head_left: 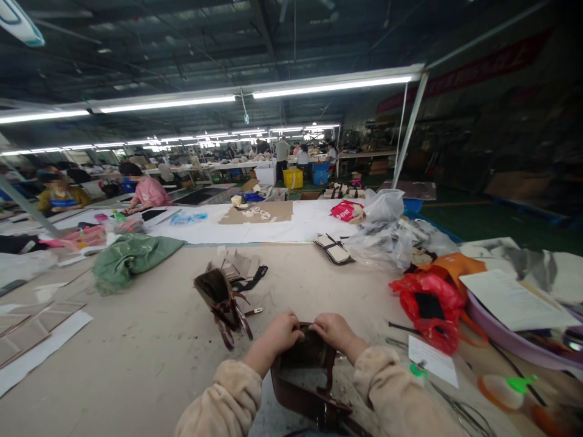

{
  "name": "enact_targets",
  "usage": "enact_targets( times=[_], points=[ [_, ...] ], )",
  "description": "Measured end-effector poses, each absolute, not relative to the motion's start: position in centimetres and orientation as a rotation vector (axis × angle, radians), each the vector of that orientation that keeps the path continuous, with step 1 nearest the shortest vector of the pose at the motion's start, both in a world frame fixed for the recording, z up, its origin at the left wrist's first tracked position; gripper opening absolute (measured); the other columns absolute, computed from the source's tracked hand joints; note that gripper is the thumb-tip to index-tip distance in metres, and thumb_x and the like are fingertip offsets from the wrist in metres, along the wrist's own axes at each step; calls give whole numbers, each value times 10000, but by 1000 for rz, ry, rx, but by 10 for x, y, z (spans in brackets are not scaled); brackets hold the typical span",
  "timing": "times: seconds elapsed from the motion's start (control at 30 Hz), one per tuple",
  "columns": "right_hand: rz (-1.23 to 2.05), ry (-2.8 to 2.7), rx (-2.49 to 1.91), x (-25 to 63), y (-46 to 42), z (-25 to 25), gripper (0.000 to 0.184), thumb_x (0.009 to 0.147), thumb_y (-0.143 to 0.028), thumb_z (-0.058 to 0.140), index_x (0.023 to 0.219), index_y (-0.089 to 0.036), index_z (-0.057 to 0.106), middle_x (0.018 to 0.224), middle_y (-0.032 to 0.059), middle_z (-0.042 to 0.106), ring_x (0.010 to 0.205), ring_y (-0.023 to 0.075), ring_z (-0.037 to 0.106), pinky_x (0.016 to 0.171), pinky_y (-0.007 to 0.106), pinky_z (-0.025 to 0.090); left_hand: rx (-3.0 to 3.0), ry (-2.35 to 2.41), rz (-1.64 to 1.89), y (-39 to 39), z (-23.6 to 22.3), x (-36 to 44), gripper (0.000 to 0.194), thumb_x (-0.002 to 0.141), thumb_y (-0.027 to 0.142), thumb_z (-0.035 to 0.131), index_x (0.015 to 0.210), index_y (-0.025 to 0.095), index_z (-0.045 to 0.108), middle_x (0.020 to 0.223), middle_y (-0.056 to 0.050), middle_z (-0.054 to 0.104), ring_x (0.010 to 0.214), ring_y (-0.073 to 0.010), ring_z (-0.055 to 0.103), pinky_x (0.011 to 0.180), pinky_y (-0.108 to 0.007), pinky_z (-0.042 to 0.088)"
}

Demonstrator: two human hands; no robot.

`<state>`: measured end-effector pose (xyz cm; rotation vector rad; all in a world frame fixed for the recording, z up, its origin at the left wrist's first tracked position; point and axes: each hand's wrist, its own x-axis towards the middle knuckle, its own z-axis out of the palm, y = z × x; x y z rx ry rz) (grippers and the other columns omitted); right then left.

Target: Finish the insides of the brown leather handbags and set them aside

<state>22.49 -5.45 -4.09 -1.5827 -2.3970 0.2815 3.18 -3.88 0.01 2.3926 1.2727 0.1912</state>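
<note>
Both hands meet at the far rim of a dark brown leather bag (304, 382) that lies open on the worktable in front of me. My left hand (281, 332) has its fingers curled over the rim's left side. My right hand (336, 331) pinches the same rim from the right, almost touching the left. A second brown bag (223, 303) with straps stands just left of my hands. Behind it lies a small stack of grey card pieces (237, 262).
A green plastic bag (130, 258) lies far left, a red plastic bag (430, 306) and an orange bag (455, 264) right. Papers (514, 298) and an orange-and-green bottle (503, 389) sit near right. Clear plastic bags (387, 233) lie beyond. People work at distant tables.
</note>
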Motion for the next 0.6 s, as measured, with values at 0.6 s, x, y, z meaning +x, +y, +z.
enact_targets(
  times=[0.6],
  points=[
    [246, -2340, -1583, 225, -62, -45, 408, 874, -434, 355, 706, -206, 649, 709, 38, 643, 678, 141, 562, 618, 229, 370, 2427, 1567, 166, -45, -6, 28, 190, 831, 295, 436, 764, 177, 568, 814, -37, 617, 793, -149, 556, 690, -237, 361]
  ],
)
